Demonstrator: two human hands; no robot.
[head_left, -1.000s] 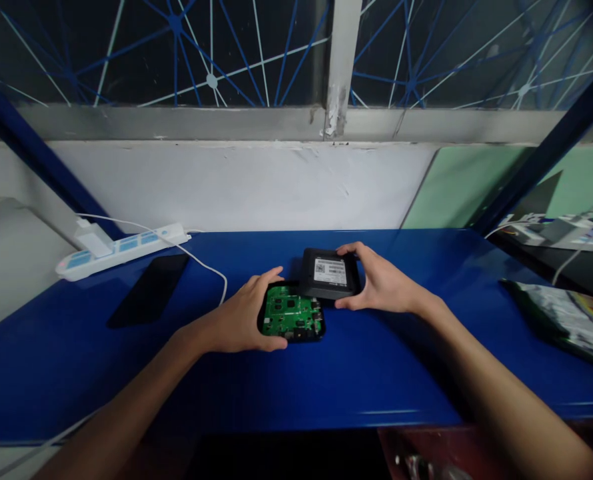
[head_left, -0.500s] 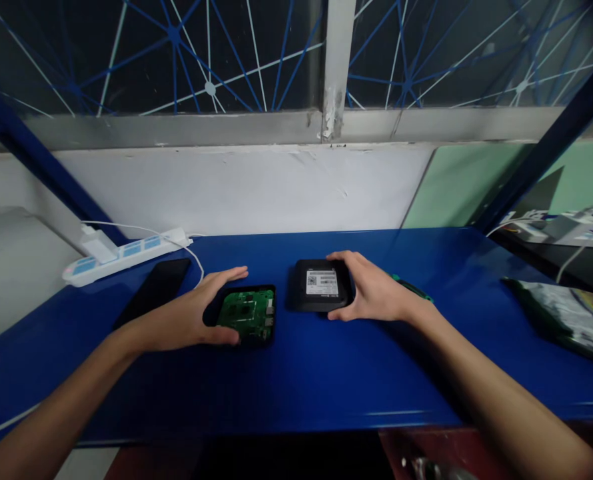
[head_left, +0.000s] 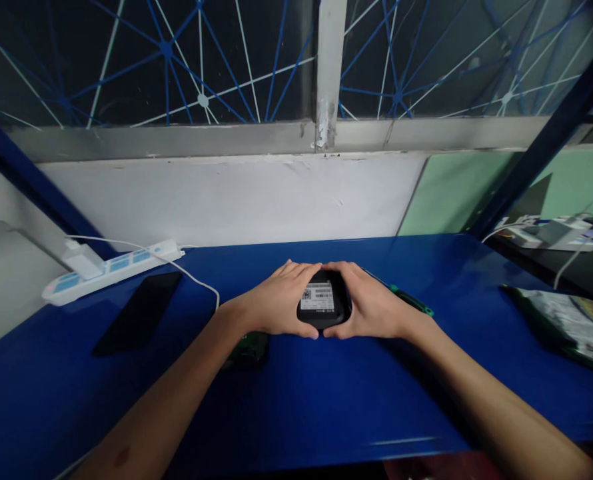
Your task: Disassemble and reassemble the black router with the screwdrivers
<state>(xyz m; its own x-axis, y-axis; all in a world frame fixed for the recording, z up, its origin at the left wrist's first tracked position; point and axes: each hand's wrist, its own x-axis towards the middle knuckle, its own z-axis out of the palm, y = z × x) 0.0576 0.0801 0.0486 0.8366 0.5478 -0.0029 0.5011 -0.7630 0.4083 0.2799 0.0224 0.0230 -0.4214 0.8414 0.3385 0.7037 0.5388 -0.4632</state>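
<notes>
A black plastic cover (head_left: 321,320) with a white printed label faces up at the middle of the table. My left hand (head_left: 279,300) curves around its left side, fingers at the far edge and thumb at the near edge. From the right, my right hand (head_left: 374,303) grips the same cover in the same way. Under my left forearm shows part of a green circuit board (head_left: 249,343) in a black case; the rest of it is hidden. A slim tool with a green handle (head_left: 411,300) lies just behind my right hand.
At the left lie a dark flat phone-like slab (head_left: 139,313) and a white power strip (head_left: 121,267) with a plug and cable. A silvery plastic packet (head_left: 566,320) is at the right. A white wall (head_left: 246,200) bounds the blue table (head_left: 306,407) behind.
My left hand has left the circuit board and moved right onto the black cover. My right hand keeps its hold on the cover. The view has shifted slightly.
</notes>
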